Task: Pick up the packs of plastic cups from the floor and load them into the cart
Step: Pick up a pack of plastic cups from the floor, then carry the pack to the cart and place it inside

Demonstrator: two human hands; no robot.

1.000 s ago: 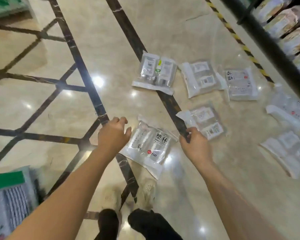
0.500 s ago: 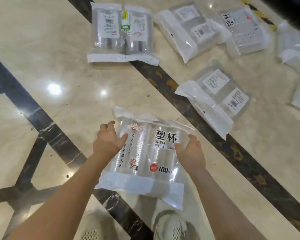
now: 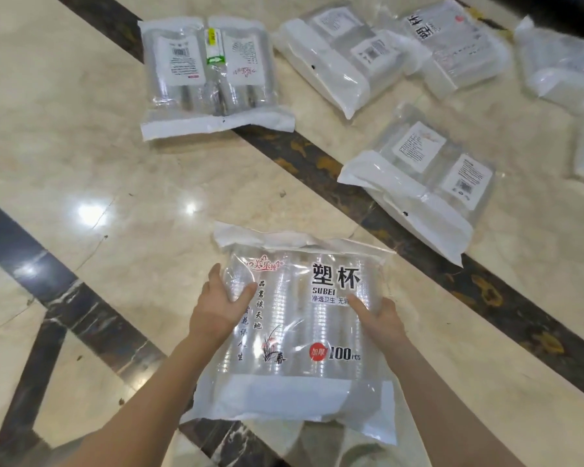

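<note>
Both hands hold one pack of plastic cups [image 3: 300, 332], a clear bag printed with black characters and "100 pcs", white bands at its top and bottom edges. The left hand [image 3: 220, 308] grips the pack's left side, thumb on the front face and fingers [image 3: 214, 274] curled round the edge; the right hand [image 3: 378, 318] grips the right side the same way, thumb lying across the print. Whether the held pack is clear of the marble floor [image 3: 81, 146] or touching it, I cannot tell. Beyond the held pack, other packs lie flat on the floor: a label-up pack [image 3: 209, 75] up and to the left, a white-ended pack [image 3: 344, 55] further right of that, a printed pack [image 3: 459, 45] beside it, and a nearer pack [image 3: 425, 183] up and to the right, lying across a dark stripe [image 3: 304, 156] in the floor.
</note>
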